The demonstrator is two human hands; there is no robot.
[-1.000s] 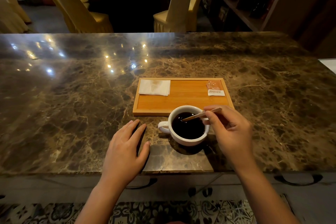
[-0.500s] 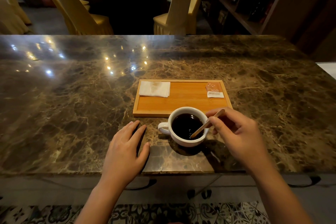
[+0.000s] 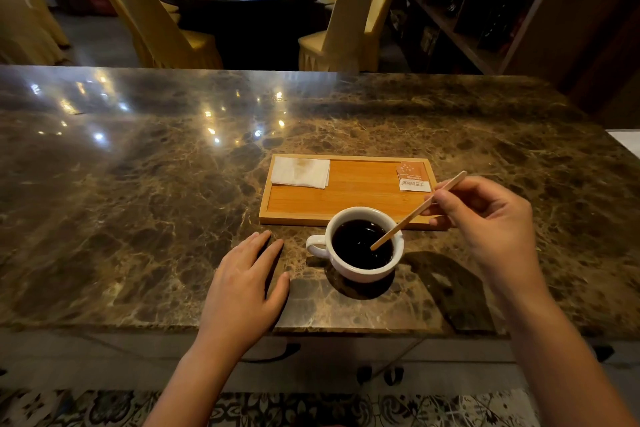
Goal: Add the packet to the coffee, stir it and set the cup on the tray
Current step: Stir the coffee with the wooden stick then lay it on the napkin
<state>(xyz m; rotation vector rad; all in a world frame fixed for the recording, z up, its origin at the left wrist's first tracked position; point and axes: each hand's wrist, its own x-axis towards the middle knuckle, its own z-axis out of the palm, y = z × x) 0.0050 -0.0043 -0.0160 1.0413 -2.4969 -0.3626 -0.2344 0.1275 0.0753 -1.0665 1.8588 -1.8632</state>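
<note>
**While the stick is in the coffee: stirring, cup not yet on the tray**

While my right hand [image 3: 491, 229] pinches the wooden stick [image 3: 417, 210] between thumb and fingertips, its lower end dips into the dark coffee at the right side of the white cup [image 3: 363, 270]. The cup stands on the marble counter [image 3: 138, 218], just in front of the near edge of the wooden tray [image 3: 346, 208] and off it, with its handle pointing left. My left hand [image 3: 242, 288] lies flat on the counter beside the handle, fingers spread and holding nothing. On the tray, a folded white napkin [image 3: 300, 173] lies in the far left corner and an orange packet [image 3: 414, 176] in the far right; I cannot tell whether the packet is torn or emptied.

Risks, as I judge them: the coffee sits fairly high, so a brisk stir or a stick levering against the rim could slop it over or tip the cup, since my left hand does not steady it. Lifting the cup over the raised tray edge could catch its base and spill. A dripping stick could stain the napkin.
</note>
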